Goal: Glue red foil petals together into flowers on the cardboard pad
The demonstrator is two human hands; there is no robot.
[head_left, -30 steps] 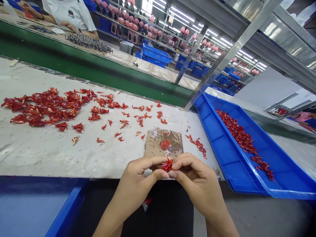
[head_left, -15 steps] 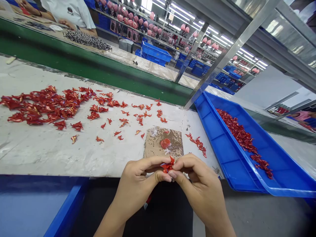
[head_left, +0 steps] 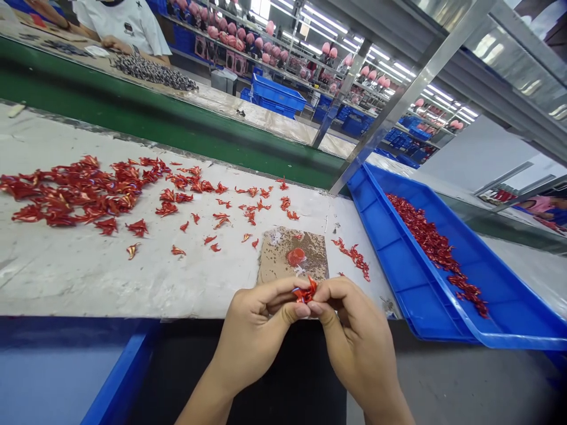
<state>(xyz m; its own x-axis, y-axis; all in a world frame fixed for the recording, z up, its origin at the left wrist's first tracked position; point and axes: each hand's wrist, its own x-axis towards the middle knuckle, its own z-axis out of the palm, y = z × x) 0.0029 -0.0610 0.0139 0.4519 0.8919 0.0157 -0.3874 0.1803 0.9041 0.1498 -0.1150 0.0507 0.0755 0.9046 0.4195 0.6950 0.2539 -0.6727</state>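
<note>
Left hand (head_left: 257, 330) and right hand (head_left: 354, 336) meet at 6 o'clock over the near edge of the white table (head_left: 110, 277), thumb and forefinger tips of both pinched together on one small red foil piece (head_left: 305, 293) held between them, just off the near edge of the cardboard pad (head_left: 277, 260). The pad carries a red blob (head_left: 295, 257) at 12 o'clock from the hands. Loose red pieces (head_left: 80, 192) are spread at 10 o'clock, a small cluster (head_left: 354, 257) lies at 1 o'clock, and a blue tray (head_left: 398, 277) at 2 o'clock holds a strip of red pieces (head_left: 425, 236); another person's white sleeve (head_left: 128, 26) is at the far 11 o'clock.
</note>
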